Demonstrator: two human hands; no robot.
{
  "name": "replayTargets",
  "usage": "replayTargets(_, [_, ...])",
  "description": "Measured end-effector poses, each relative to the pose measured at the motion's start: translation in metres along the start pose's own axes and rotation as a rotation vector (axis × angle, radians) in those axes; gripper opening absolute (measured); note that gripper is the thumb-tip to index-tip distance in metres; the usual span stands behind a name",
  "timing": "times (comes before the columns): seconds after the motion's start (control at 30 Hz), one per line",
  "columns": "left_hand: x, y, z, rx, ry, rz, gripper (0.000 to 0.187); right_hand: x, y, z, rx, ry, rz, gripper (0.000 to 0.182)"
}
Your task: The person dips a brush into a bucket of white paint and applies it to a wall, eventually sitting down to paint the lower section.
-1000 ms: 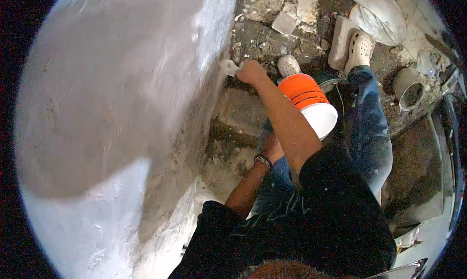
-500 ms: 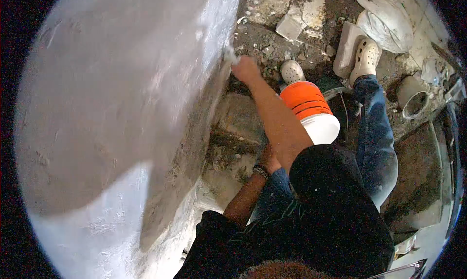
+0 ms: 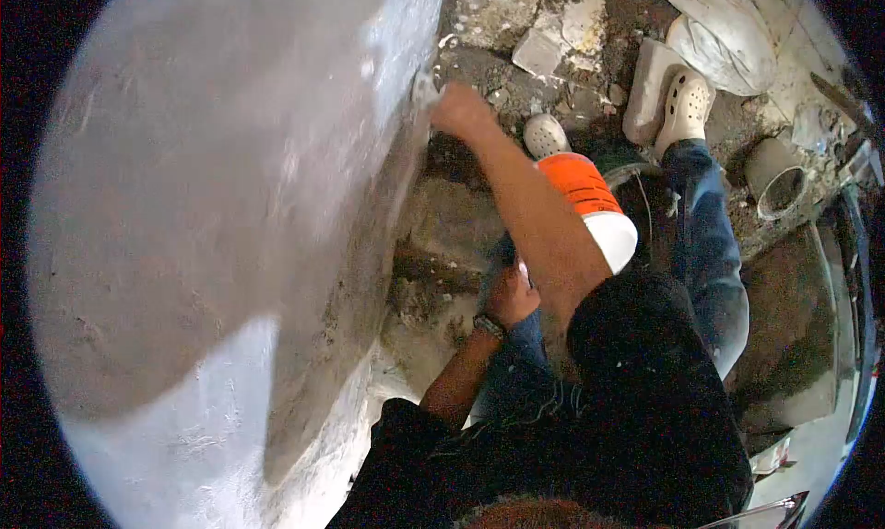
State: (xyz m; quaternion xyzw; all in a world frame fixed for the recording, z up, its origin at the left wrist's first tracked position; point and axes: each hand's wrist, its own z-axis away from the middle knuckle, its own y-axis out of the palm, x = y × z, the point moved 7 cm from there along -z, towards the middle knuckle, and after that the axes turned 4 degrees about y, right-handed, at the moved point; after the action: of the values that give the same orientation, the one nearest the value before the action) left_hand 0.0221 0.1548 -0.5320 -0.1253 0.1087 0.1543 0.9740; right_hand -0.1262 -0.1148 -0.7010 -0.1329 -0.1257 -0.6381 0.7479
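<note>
My right hand (image 3: 464,112) is closed at the far edge of the whitish wall (image 3: 221,206). A small pale thing, too blurred to name, shows between its fingers and the wall. Lower down, my left hand (image 3: 513,292) is curled closed beside my right forearm, with a watch or bracelet on its wrist. A small bright bit shows at its fingers, but what it holds is hidden. An orange and white bucket (image 3: 590,197) stands between my legs, partly covered by my right forearm.
Rubble and a flat stone piece (image 3: 536,53) lie on the ground ahead. A pale block (image 3: 645,91) is beside my right shoe (image 3: 686,105). To the right are a grey pot (image 3: 772,174), a white sack (image 3: 724,50) and a large panel-like object (image 3: 793,317).
My right hand has moved slightly nearer along the wall's edge. More of my left hand now shows beside the forearm. The whole view has shifted a little.
</note>
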Motion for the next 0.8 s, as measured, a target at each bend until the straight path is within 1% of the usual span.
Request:
replayTargets(0.03, [-0.020,-0.014,-0.007,-0.009,0.029,0.013,0.080,0.000,0.011,-0.006,0.014,-0.087,0.071,0.049])
replayTargets(0.07, [-0.036,-0.025,-0.002,0.040,0.026,0.039,0.082,-0.005,0.027,-0.005,0.033,-0.166,0.139,0.049])
replayTargets(0.13, [-0.074,-0.045,-0.002,0.099,0.004,0.022,0.084,-0.018,0.041,-0.018,0.047,-0.167,0.207,0.053])
replayTargets(0.17, [-0.078,-0.048,0.000,0.112,-0.023,-0.022,0.084,-0.013,0.030,-0.025,0.055,-0.146,0.174,0.054])
replayTargets(0.23, [-0.067,-0.043,0.004,0.132,-0.014,-0.059,0.082,0.002,-0.003,-0.018,0.093,-0.082,0.096,0.056])
replayTargets(0.27, [-0.051,-0.032,0.001,0.132,0.032,-0.049,0.079,0.010,-0.031,0.002,-0.023,-0.024,-0.034,0.055])
replayTargets(0.37, [-0.055,-0.030,0.003,0.030,0.070,-0.075,0.068,0.015,-0.028,0.030,-0.102,-0.137,0.106,0.052])
replayTargets(0.47, [-0.073,-0.040,0.003,-0.064,0.075,-0.099,0.060,0.006,-0.008,0.022,0.170,-0.207,0.187,0.054])
replayTargets(0.57, [-0.073,-0.041,0.002,-0.056,0.053,-0.051,0.059,-0.012,0.000,-0.017,0.046,-0.216,0.145,0.054])
replayTargets(0.6, [-0.072,-0.040,-0.001,-0.046,0.048,-0.027,0.059,-0.008,-0.007,-0.003,-0.098,-0.067,0.109,0.046])
replayTargets(0.67, [-0.064,-0.037,0.005,-0.017,0.014,0.020,0.061,0.005,0.010,0.027,-0.099,-0.123,0.047,0.039])
replayTargets(0.73, [-0.055,-0.029,0.009,0.015,0.090,0.075,0.061,0.019,0.009,0.079,-0.105,-0.151,-0.034,0.031])
replayTargets(0.8, [-0.048,-0.018,0.007,0.045,0.156,0.095,0.060,0.016,0.028,0.120,-0.162,-0.312,-0.032,0.029])
